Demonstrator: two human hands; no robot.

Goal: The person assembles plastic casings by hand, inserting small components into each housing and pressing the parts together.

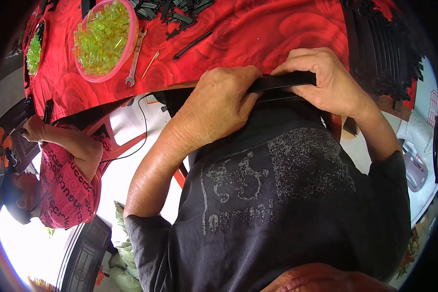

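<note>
A flat black strip [283, 82] spans the gap between my hands at the table's near edge. My left hand [221, 100] is closed around its left end, thumb below. At the other end, my right hand [323, 78] grips it with curled fingers. A second thin dark edge shows just under the strip; whether it is part of the same piece I cannot tell. On the cloth beyond my hands lies a slim black rod [192, 45]. Further left are a thin pointed stick [151, 64] and a metal wrench [137, 58].
A pink basket [133, 29] holds many yellow-green clear plastic pieces [102, 41]. Small black parts [182, 18] lie heaped at the back. Long black strips [387, 53] are stacked at the right on the red tablecloth [277, 34]. Another person [73, 175] sits at the left.
</note>
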